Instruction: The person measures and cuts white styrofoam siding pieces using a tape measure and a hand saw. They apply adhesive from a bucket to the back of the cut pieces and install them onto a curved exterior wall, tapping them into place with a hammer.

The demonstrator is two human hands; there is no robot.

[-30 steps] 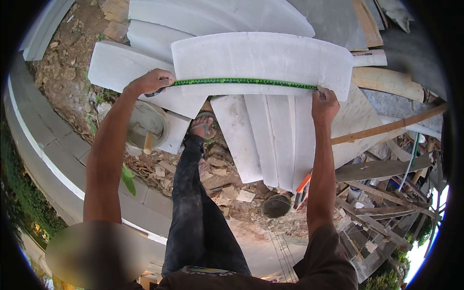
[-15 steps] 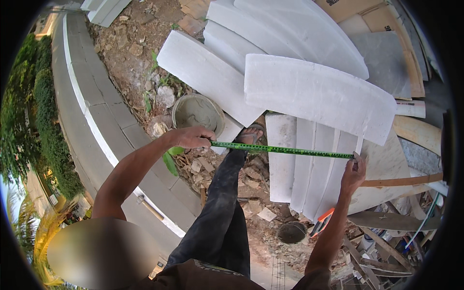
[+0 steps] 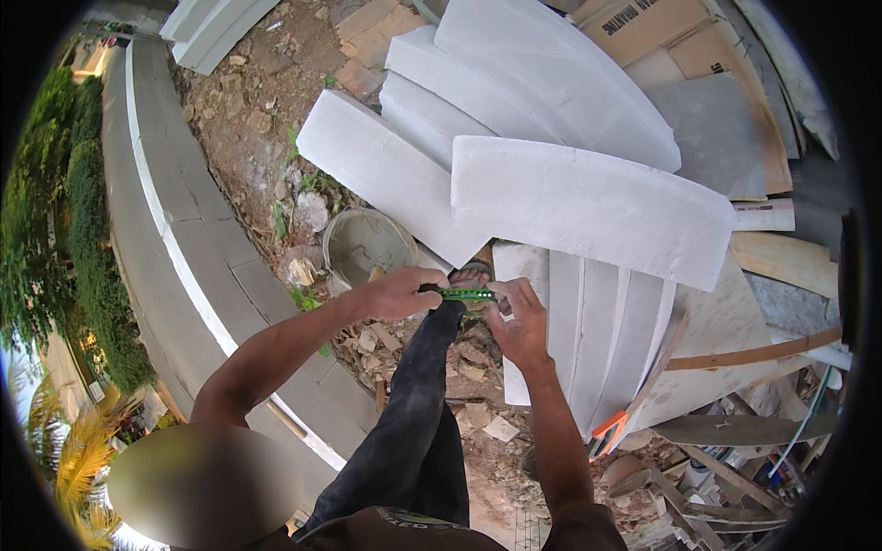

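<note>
A short stretch of green tape measure (image 3: pixel 467 295) runs level between my two hands, above my sandalled foot (image 3: pixel 470 275). My left hand (image 3: pixel 404 292) is closed round its left end; whether the case sits inside that hand is hidden. The other end is pinched in the fingers of my right hand (image 3: pixel 518 323). Just beyond my hands, a slightly curved white slab (image 3: pixel 588 207) lies across several long white blocks (image 3: pixel 588 321) standing side by side. Another white slab (image 3: pixel 395 174) slants away to its left.
Left of the slabs stands a bucket (image 3: pixel 401 230) of grey mortar on rubble. An orange-handled tool (image 3: pixel 609 425) leans by the blocks. Wood scraps (image 3: pixel 735 430) pile up at the right, near flattened cardboard (image 3: pixel 643 32). A paved kerb (image 3: pixel 197 230) curves along the left.
My right hand has moved left, close to my left hand, and the long span of tape has shortened to a small piece. The left hand has shifted slightly right and down.
</note>
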